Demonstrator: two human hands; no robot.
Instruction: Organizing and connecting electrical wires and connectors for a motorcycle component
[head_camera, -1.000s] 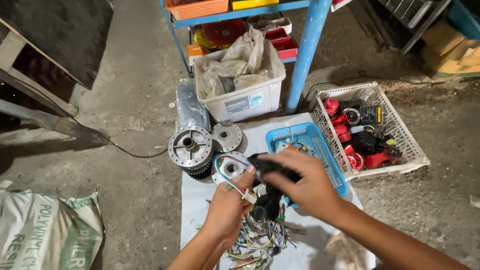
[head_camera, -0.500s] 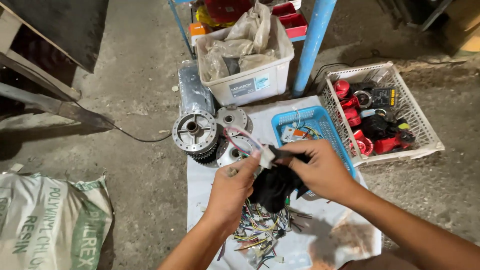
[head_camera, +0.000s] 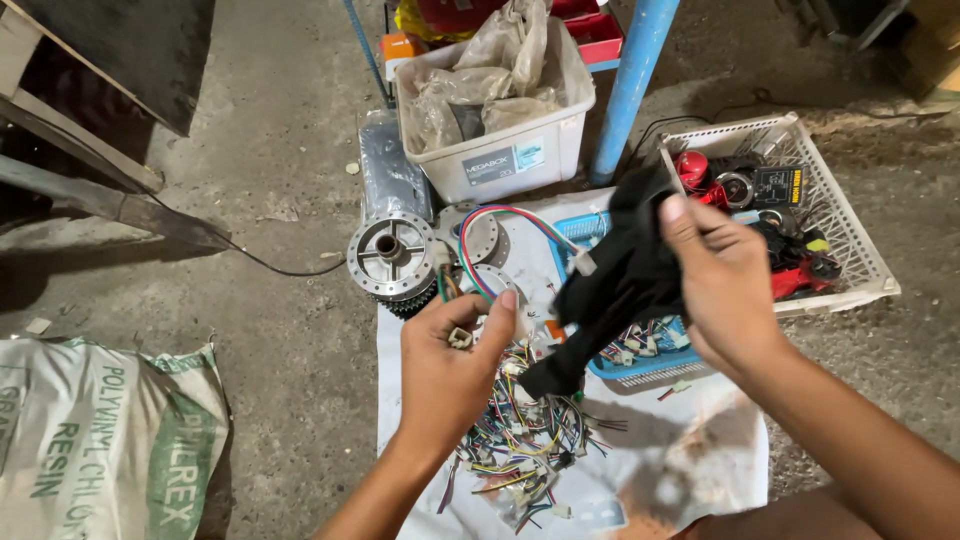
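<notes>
A white bin (head_camera: 520, 165) of crumpled plastic stands by a blue post (head_camera: 632, 85). A white basket (head_camera: 850, 235) holds red and black parts. A printed sack (head_camera: 100, 440) lies on the concrete floor (head_camera: 270, 130).

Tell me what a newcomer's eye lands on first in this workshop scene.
First, the two hands at centre: the right hand grips a black cloth, while the left hand pinches a small white connector on coloured wires. Below them a tangle of wire offcuts litters a white sheet. A round metal hub sits at the sheet's upper left, a white basket of red and black parts to the right.
</notes>
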